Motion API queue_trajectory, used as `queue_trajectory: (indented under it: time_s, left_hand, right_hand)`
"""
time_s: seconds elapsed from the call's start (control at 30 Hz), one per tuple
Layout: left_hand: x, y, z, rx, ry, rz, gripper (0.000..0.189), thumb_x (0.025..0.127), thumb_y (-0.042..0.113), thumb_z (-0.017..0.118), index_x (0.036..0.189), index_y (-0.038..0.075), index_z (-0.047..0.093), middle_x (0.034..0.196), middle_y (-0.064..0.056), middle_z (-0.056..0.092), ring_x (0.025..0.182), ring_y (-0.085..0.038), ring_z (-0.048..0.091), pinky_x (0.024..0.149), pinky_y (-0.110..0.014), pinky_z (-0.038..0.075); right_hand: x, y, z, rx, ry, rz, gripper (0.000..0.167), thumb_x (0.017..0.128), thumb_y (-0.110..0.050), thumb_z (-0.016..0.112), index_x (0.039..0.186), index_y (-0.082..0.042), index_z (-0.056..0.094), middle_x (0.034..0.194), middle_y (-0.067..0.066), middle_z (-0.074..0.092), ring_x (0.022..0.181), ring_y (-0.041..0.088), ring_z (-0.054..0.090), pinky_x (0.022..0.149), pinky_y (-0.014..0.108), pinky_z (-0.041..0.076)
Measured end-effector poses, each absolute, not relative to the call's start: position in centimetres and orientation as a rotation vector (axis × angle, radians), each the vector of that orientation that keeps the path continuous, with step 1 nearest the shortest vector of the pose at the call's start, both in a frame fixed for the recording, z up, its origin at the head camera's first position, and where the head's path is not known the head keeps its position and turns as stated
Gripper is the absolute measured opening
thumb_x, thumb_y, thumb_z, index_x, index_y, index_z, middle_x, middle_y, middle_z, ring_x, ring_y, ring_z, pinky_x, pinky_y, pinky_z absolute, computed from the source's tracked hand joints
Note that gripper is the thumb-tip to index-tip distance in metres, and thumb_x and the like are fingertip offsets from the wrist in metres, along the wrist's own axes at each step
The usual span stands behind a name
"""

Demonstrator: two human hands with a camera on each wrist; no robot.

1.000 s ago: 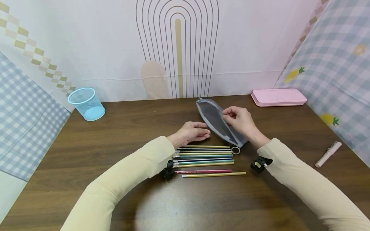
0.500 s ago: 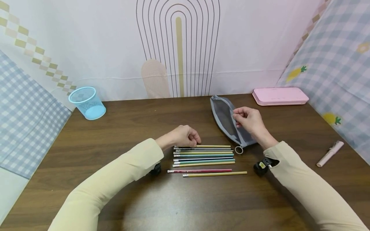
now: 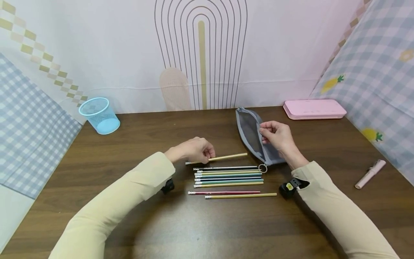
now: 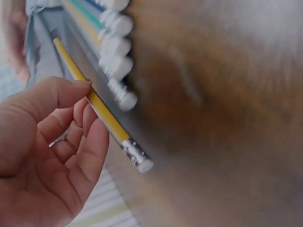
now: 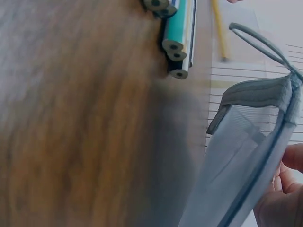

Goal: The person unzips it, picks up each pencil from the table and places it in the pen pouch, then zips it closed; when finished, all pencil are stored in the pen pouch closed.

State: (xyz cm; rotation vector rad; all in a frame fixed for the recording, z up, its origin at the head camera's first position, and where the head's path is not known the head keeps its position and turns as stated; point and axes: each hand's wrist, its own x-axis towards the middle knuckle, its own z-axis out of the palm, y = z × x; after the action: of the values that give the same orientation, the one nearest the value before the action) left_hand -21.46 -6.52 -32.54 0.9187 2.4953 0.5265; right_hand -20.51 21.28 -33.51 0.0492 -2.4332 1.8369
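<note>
Between thumb and fingers my left hand (image 3: 198, 149) pinches a yellow pencil (image 4: 111, 118) near its eraser end. In the head view that pencil tilts a little, its far end pointing toward the pouch. My right hand (image 3: 277, 136) pinches the rim of a grey mesh zip pouch (image 3: 250, 131), whose mouth gapes toward the left. A ring pull (image 3: 263, 168) hangs at the pouch's near corner. Below my left hand several pencils (image 3: 229, 176) lie side by side, eraser ends to the left. A red pencil (image 3: 226, 193) and another yellow pencil (image 3: 240, 196) lie closer to me.
A light blue mesh cup (image 3: 100, 117) stands at the back left of the wooden table (image 3: 155, 126). At the back right is a pink case (image 3: 314, 109). A pale pink pen (image 3: 370, 174) lies at the right. A patterned cloth (image 3: 129, 54) hangs behind the table.
My left hand has left the pouch's side, reached the pencil row, and lifted the rearmost yellow pencil away from it. The pouch has shifted right with my right hand still gripping its rim.
</note>
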Motion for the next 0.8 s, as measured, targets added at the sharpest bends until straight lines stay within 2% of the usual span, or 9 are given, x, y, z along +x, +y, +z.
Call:
queue_trajectory:
  time_s: [0.1, 0.23, 0.43, 0.6, 0.8]
  left_hand:
    - [-22.0, -7.2, -32.0, 0.874, 2.491, 0.638, 0.015, 0.079, 0.002, 0.065, 0.091, 0.009, 0.069, 0.08, 0.0, 0.065, 0.074, -0.007, 0.056, 0.069, -0.018, 0.046]
    - [-22.6, -7.2, -31.8, 0.677, 2.355, 0.98, 0.018, 0.083, 0.0, 0.062, 0.101, 0.001, 0.064, 0.083, -0.005, 0.065, 0.073, -0.008, 0.056, 0.067, -0.02, 0.05]
    - [-23.1, -5.5, -32.7, 0.346, 2.026, 1.423, 0.03, 0.09, 0.003, 0.058, 0.119, -0.007, 0.055, 0.106, -0.021, 0.065, 0.073, -0.008, 0.06, 0.062, -0.02, 0.054]
    - [-22.9, -3.3, -33.0, 0.179, 1.796, 1.66, 0.037, 0.095, 0.004, 0.053, 0.13, -0.007, 0.049, 0.123, -0.025, 0.058, 0.08, -0.012, 0.063, 0.063, -0.017, 0.054]
    - [-22.9, -0.6, -33.0, 0.101, 1.69, 1.752, 0.038, 0.094, 0.004, 0.054, 0.132, -0.002, 0.049, 0.122, -0.021, 0.059, 0.093, -0.019, 0.065, 0.067, -0.018, 0.056]
  right_hand:
    - [-20.5, 21.1, -33.6, 0.04, -2.426, 1.849, 0.027, 0.09, 0.002, 0.056, 0.111, 0.018, 0.052, 0.064, -0.013, 0.054, 0.052, -0.002, 0.053, 0.049, 0.012, 0.05]
    - [-20.4, 20.9, -33.7, 0.036, -2.377, 1.904, 0.026, 0.09, 0.003, 0.056, 0.11, 0.019, 0.051, 0.063, -0.012, 0.055, 0.052, -0.001, 0.053, 0.049, 0.013, 0.05]
    - [-20.5, 20.2, -33.8, 0.017, -2.291, 1.982, 0.018, 0.089, 0.004, 0.057, 0.104, 0.014, 0.054, 0.063, -0.011, 0.057, 0.052, 0.0, 0.053, 0.048, 0.013, 0.05]
    - [-20.4, 20.1, -34.0, -0.01, -2.263, 2.024, 0.016, 0.089, 0.004, 0.057, 0.104, 0.01, 0.055, 0.064, -0.011, 0.057, 0.052, 0.001, 0.053, 0.048, 0.013, 0.05]
    - [-20.2, 20.0, -33.9, -0.04, -2.278, 2.011, 0.017, 0.09, 0.0, 0.058, 0.105, 0.008, 0.055, 0.064, -0.01, 0.056, 0.054, 0.0, 0.054, 0.05, 0.013, 0.051]
